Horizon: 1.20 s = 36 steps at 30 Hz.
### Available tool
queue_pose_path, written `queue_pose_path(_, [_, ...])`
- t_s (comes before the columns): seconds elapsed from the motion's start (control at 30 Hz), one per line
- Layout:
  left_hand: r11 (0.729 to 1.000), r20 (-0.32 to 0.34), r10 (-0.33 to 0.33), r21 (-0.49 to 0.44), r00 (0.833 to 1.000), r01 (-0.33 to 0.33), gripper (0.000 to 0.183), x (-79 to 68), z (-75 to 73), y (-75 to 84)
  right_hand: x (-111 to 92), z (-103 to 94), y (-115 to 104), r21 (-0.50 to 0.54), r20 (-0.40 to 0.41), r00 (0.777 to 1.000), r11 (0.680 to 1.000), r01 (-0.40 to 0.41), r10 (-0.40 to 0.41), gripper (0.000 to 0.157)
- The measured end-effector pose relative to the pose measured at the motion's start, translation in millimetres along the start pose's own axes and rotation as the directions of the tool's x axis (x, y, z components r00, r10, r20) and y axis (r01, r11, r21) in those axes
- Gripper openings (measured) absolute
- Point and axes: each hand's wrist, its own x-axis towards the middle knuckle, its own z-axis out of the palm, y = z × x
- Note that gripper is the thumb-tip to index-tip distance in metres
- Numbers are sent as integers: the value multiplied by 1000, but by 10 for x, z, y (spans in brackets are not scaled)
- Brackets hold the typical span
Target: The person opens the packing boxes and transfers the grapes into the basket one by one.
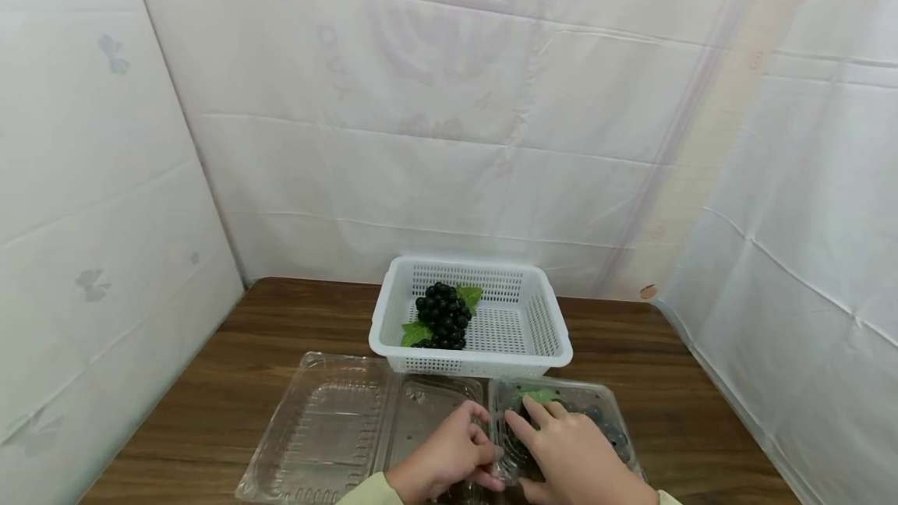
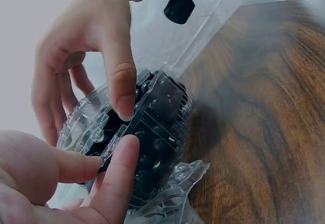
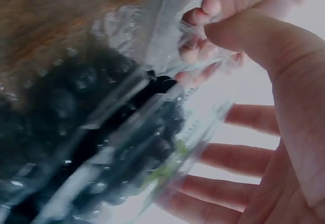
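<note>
Clear clamshell (image 1: 617, 405), black grapes (image 1: 612, 433) inside, leaf (image 1: 539, 395) toward far edge; long axis unclear, near end partly hidden. Left hand (image 1: 454, 446) pinches left edge; right hand (image 1: 571, 443) rests outspread on top.

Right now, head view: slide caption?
Left hand pinching edge of clear fruit box, right hand on top, white basket behind.

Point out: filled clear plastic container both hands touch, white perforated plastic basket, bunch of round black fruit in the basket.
Filled clear plastic container (image 2: 162, 116): left wrist view, side wall.
White perforated plastic basket (image 1: 501, 326): head view, bare floor.
Bunch of round black fruit (image 1: 443, 315): head view, middle of the bunch.
</note>
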Motion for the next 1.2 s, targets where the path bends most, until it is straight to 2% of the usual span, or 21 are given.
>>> queue_pose_path(0.2, [1000, 5, 1, 14, 1000, -1, 40, 18, -18, 17, -176, 97, 79, -8, -116, 993, 999, -34, 32, 68])
queue_pose_path(0.43, [1000, 11, 1, 6, 1000, -1, 39, -14, -20, 45, -365, 187, 226, 53, -135, 985, 993, -101, 108, 69])
queue_pose_path(0.6, [1000, 20, -3, 10, 1000, 3, 40, -27, -21, 61, -494, 228, 312, 70, -161, 974, 986, -151, 161, 76])
queue_pose_path(0.77, [1000, 23, -2, 14, 1000, 2, 40, -27, -13, 52, -604, 241, 396, 113, -119, 969, 972, -205, 219, 78])
queue_pose_path(0.93, [1000, 14, 8, 14, 1000, -8, 40, -22, 11, 35, -660, 236, 476, 130, -96, 972, 971, -199, 212, 74])
queue_pose_path(1.07, [1000, 11, 9, 22, 1000, -10, 39, -16, 10, 24, -657, 214, 526, 216, 16, 978, 954, -206, 208, 75])
queue_pose_path(1.2, [1000, 18, 13, 25, 1000, -14, 38, -18, 9, 14, -626, 198, 562, 305, 130, 971, 924, -232, 201, 77])
